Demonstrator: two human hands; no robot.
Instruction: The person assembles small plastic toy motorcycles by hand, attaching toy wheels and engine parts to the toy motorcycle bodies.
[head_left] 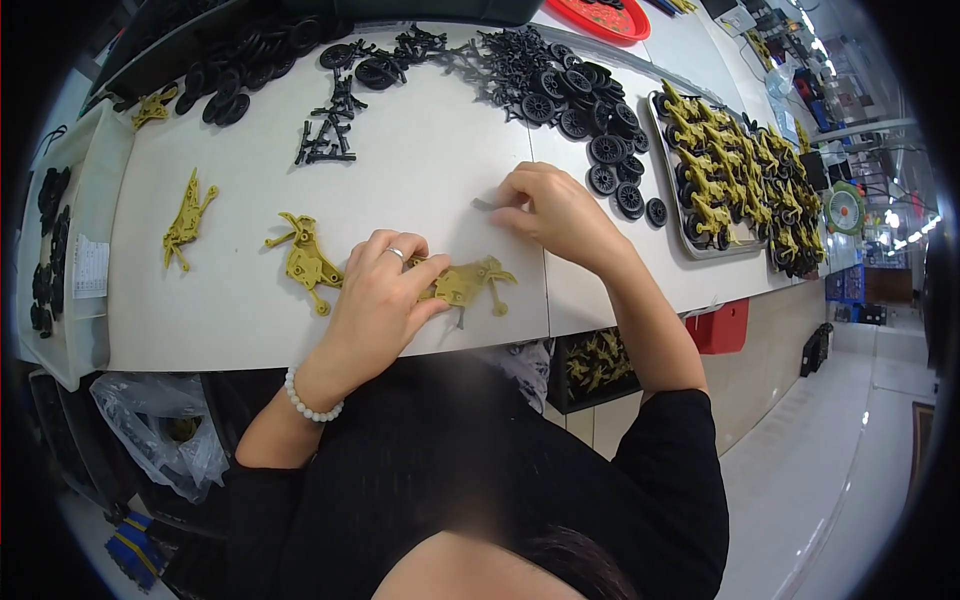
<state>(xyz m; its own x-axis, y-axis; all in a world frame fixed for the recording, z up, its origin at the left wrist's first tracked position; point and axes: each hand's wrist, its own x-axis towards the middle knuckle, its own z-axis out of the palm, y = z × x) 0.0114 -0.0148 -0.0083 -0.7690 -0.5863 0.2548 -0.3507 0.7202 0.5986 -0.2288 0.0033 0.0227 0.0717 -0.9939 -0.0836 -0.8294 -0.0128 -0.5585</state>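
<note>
Near the table's front edge, my left hand (380, 295) is closed on a yellow plastic toy-vehicle frame (460, 285), slightly blurred, its far end sticking out to the right past my fingertips. A second yellow frame (305, 258) lies just left of that hand, partly behind it. Farther left, a yellow part (186, 222) lies alone. My right hand (555, 215) is raised to the right of the held frame, thumb and fingers pinched together. A small dark piece (484, 204) pokes out from its fingertips, too smeared to tell its kind.
Black forked parts (328, 140) lie beyond my hands, with a heap of black spoked wheels (585, 95) at the back right. A metal tray (690, 240) of yellow-and-black assemblies stands right. At the left edge is a white bin (92, 290); a dark crate (600, 390) sits below the table.
</note>
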